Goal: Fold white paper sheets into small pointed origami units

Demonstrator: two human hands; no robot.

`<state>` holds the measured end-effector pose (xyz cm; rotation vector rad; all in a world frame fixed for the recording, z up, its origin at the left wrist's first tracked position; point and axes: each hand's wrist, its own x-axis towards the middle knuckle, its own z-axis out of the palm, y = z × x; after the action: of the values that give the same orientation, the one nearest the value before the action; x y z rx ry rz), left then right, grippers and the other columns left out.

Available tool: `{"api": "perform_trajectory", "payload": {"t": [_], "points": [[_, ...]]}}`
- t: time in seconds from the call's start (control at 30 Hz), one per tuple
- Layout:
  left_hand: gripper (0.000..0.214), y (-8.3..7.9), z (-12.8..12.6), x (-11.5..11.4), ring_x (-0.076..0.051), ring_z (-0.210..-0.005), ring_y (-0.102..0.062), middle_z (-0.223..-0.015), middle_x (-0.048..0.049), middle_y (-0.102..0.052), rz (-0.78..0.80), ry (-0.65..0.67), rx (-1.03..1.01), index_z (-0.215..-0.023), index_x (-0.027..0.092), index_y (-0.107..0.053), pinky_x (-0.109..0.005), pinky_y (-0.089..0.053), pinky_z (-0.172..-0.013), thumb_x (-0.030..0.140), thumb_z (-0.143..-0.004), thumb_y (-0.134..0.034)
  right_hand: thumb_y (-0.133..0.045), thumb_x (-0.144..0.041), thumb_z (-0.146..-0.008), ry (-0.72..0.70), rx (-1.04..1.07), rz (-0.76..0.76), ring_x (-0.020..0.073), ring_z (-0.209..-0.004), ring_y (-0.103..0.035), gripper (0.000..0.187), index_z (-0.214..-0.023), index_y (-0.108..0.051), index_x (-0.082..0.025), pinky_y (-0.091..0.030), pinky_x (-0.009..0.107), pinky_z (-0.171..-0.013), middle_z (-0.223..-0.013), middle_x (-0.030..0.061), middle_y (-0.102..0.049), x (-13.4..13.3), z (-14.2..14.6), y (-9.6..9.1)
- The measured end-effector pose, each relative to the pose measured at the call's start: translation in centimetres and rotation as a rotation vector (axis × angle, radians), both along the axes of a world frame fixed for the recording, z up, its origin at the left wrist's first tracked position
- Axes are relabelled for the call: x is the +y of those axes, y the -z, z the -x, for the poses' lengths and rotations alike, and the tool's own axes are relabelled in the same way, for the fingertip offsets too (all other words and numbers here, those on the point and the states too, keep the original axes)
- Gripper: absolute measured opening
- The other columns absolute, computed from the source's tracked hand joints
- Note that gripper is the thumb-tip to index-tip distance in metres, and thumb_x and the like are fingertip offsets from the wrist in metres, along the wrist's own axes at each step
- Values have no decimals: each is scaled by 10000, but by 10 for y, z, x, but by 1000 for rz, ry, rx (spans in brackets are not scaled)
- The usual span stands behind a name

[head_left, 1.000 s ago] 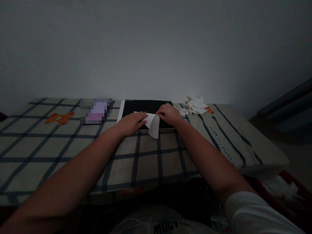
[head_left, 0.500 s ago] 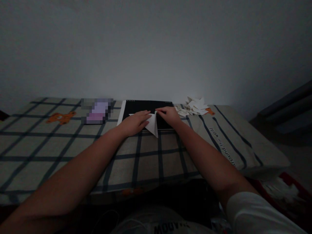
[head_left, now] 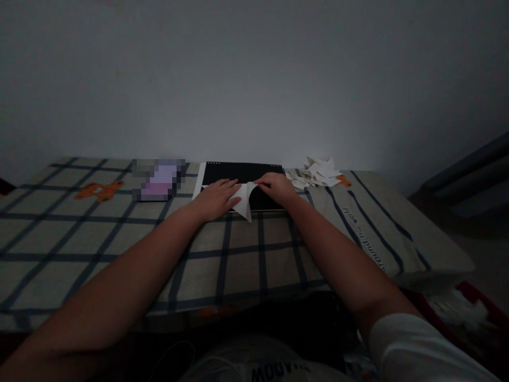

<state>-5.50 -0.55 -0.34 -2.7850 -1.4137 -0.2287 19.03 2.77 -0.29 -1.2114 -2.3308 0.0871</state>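
A folded piece of white paper (head_left: 243, 203) lies partly on a black board or booklet (head_left: 238, 172) with a white left margin. My left hand (head_left: 218, 200) rests flat on the paper's left part, fingers spread. The thumb and fingers of my right hand (head_left: 277, 188) pinch the paper's upper right edge, which curls up off the black surface. One pointed corner of the paper reaches past the black thing's near edge. My left hand hides the rest of the sheet.
To the right lies a heap of folded white paper pieces (head_left: 318, 172). A blurred purple and pink thing (head_left: 159, 180) lies on the left. Everything sits on a checked tablecloth (head_left: 242, 270) against a grey wall (head_left: 254, 79). A red container (head_left: 473, 305) with pale scraps stands low at right.
Both hands and the paper have shifted slightly left. The right edge of the paper has gone from standing upright to curling over toward my right hand.
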Motion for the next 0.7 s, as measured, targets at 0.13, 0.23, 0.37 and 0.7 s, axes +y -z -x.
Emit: {"api": "perform_trajectory", "payload": {"t": [0.13,0.23,0.37,0.7], "points": [[545,-1,-4,1,-276,-1518,-272,-1647,-103,-305,-31,52,9,-1524,160,-418,-472,-251,-1219,312,-1010,-319,-582,-193,-942,-9,-113,-11,212,-1031,-659,253,-1093,-784,-219,-485,324,-884,-1092,77,-755,-3,5,-1],[561,-4,-9,-2,-250,-1493,-335,-1620,-117,-360,16,58,40,-1531,117,-396,-449,-255,-1221,263,-999,-295,-576,-190,-945,-23,-154,-18,210,-1047,-646,258,-1093,-784,-223,-477,318,-896,-1095,72,-748,-3,6,-1],[603,-5,-13,-5,-277,-1490,-340,-1613,-167,-354,42,42,45,-1545,61,-357,-439,-255,-1222,360,-1029,-270,-556,-213,-962,-33,-215,-36,211,-1053,-625,265,-1099,-783,-222,-472,317,-884,-1107,78,-733,-4,5,-1],[586,3,-13,-3,-273,-1505,-309,-1628,-147,-333,40,22,21,-1554,108,-349,-453,-243,-1222,361,-1030,-273,-542,-235,-968,-3,-333,-47,242,-1034,-613,270,-1080,-785,-199,-467,324,-786,-1105,109,-715,-8,1,-8]]}}
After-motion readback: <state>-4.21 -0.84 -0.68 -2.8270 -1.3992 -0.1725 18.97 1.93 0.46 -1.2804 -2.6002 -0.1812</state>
